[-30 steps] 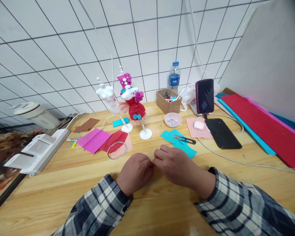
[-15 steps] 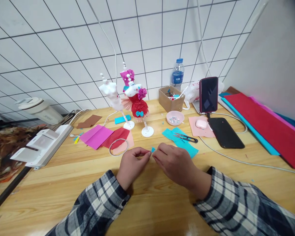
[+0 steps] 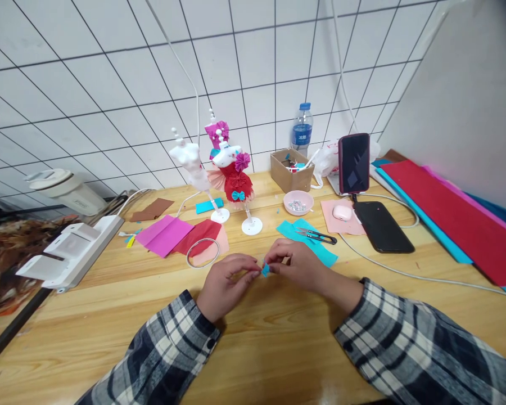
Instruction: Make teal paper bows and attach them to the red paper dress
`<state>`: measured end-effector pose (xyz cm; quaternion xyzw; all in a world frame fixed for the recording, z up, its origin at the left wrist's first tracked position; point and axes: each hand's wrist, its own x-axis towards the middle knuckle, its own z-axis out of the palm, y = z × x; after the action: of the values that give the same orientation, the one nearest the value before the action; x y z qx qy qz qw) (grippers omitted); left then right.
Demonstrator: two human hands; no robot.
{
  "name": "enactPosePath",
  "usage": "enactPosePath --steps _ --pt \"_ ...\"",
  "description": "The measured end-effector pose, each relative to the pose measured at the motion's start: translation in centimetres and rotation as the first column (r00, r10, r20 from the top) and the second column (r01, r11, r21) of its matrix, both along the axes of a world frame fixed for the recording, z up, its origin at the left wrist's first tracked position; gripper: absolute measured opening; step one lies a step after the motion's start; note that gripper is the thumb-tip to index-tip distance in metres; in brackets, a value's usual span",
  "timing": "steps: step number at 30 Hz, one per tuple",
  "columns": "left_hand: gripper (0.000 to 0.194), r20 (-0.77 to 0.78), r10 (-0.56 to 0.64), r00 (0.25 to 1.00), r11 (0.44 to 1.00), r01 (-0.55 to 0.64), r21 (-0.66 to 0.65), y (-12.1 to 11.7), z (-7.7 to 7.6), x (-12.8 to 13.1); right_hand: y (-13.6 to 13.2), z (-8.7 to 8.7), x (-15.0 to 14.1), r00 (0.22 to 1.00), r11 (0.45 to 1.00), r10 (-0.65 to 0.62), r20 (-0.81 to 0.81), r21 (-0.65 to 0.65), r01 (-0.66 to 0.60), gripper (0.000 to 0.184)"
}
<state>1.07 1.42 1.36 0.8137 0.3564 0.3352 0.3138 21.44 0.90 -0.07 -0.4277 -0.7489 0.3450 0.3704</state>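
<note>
Between my fingertips, just above the wooden table, is a small blue piece of crepe paper [image 3: 265, 270]. My left hand [image 3: 227, 283] pinches its left side with thumb and forefinger. The fingers of my right hand [image 3: 296, 264] are closed on its right side. Past my right hand lies a larger blue paper sheet [image 3: 325, 254] with black thread snips [image 3: 318, 235] on top. Farther back stands a mini mannequin in a red paper dress [image 3: 238, 185], with a blue bow [image 3: 238, 196] at its front. A bare white mannequin [image 3: 191, 163] and one with a magenta top [image 3: 212, 133] stand near it.
Magenta paper [image 3: 163, 236], red paper [image 3: 198, 236] and a wire ring [image 3: 203, 265] lie left of centre. A pink bowl of beads [image 3: 298, 210], a cardboard box [image 3: 292, 179], a propped phone [image 3: 354, 163] and a flat black phone [image 3: 383, 226] are at the right. A cable [image 3: 421, 279] crosses the right side.
My right hand has turned, its fingers more extended around the blue paper. More of the paper shows now, slightly lower and nearer me. The view has shifted slightly.
</note>
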Motion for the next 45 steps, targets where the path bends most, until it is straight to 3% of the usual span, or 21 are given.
enactPosePath --steps 3,5,8,14,20,25,27,29,32,35,37,40,42,45 --pt "0.014 -0.203 -0.202 0.958 0.923 0.256 0.287 0.3 0.3 -0.5 0.3 -0.4 0.5 0.986 0.99 0.135 0.095 0.036 -0.139 0.012" --pt "0.017 -0.31 -0.254 0.916 0.876 0.354 0.328 0.4 0.3 -0.6 0.2 -0.4 0.7 0.958 0.973 0.196 0.209 0.079 -0.217 0.016" --pt "0.018 -0.399 -0.288 0.871 0.862 0.417 0.287 0.2 0.0 -0.5 -0.3 -0.1 0.7 0.894 0.944 0.195 0.403 0.17 -0.282 0.011" --pt "0.019 -0.433 -0.228 0.872 0.928 0.329 0.174 -0.4 -0.1 0.2 -2.0 1.8 0.0 0.683 0.839 -0.024 0.73 0.386 -0.384 0.012" --pt "0.014 -0.497 -0.098 0.862 0.98 0.171 0.102 -0.7 0.1 0.8 -3.2 2.8 -0.9 0.629 0.845 -0.102 0.77 0.401 -0.354 0.013" --pt "0.013 -0.41 0.115 0.905 0.987 -0.149 -0.053 -0.9 -0.3 1.2 -3.5 2.5 -1.3 0.645 0.842 -0.197 0.738 0.465 -0.275 0.011" --pt "0.013 -0.333 0.169 0.928 0.954 -0.239 -0.18 -0.9 -0.5 1.3 -3.6 2.4 -1.4 0.654 0.83 -0.245 0.716 0.503 -0.241 0.011" --pt "0.013 -0.208 0.219 0.953 0.885 -0.284 -0.369 -0.7 -0.6 1.4 -3.8 2.4 -1.5 0.663 0.809 -0.297 0.688 0.549 -0.207 0.013" --pt "0.018 0.085 0.328 0.941 0.708 -0.185 -0.681 -0.4 -0.6 1.2 -3.9 2.5 -1.5 0.683 0.761 -0.353 0.64 0.621 -0.188 0.017" --pt "0.018 0.339 0.413 0.845 0.59 0.035 -0.806 -0.1 -0.5 0.8 -3.7 2.3 -1.3 0.761 0.764 -0.335 0.556 0.633 -0.127 0.019" --pt "0.018 0.398 0.421 0.815 0.559 0.112 -0.822 0.0 -0.5 0.6 -3.4 2.0 -1.1 0.861 0.837 -0.293 0.417 0.546 0.021 0.016" --pt "0.017 0.404 0.393 0.826 0.537 0.15 -0.83 0.0 -0.6 0.5 -2.8 1.6 -1.1 0.965 0.952 -0.224 0.135 0.24 0.188 0.028" --pt "0.017 0.407 0.371 0.835 0.53 0.171 -0.831 -0.1 -0.6 0.6 -2.4 1.4 -1.1 0.989 0.984 -0.147 0.007 0.098 0.145 0.048" --pt "0.016 0.414 0.361 0.836 0.537 0.177 -0.825 -0.2 -0.6 0.6 -2.0 1.3 -0.9 0.999 0.994 -0.037 -0.04 0.102 0.041 0.05"
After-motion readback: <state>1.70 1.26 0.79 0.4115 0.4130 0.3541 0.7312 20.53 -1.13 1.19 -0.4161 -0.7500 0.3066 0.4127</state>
